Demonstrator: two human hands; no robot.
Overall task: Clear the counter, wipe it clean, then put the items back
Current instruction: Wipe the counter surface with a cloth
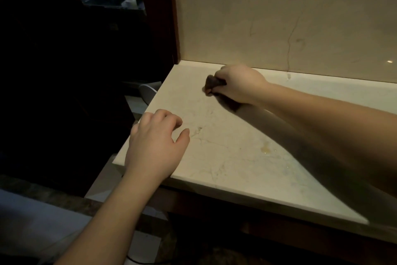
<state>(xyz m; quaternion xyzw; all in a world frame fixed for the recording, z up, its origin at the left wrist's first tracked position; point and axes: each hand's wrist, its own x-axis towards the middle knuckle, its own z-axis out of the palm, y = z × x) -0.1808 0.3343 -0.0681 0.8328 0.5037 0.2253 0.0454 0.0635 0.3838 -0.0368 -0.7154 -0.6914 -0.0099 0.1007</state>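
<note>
The pale marble counter (236, 157) fills the middle of the view and carries no loose items. My right hand (238, 84) grips a small dark cloth (211, 85) and presses it on the counter near the back left corner. My left hand (156, 142) hovers over or rests at the counter's left front edge, fingers loosely curled, holding nothing. A yellowish stain (266, 148) sits on the surface between my two arms.
A beige tiled wall (279, 24) rises behind the counter. A dark wooden post (171, 18) stands at the back left corner. Left of the counter is a dark drop with a pale rounded object (148, 93) below the edge.
</note>
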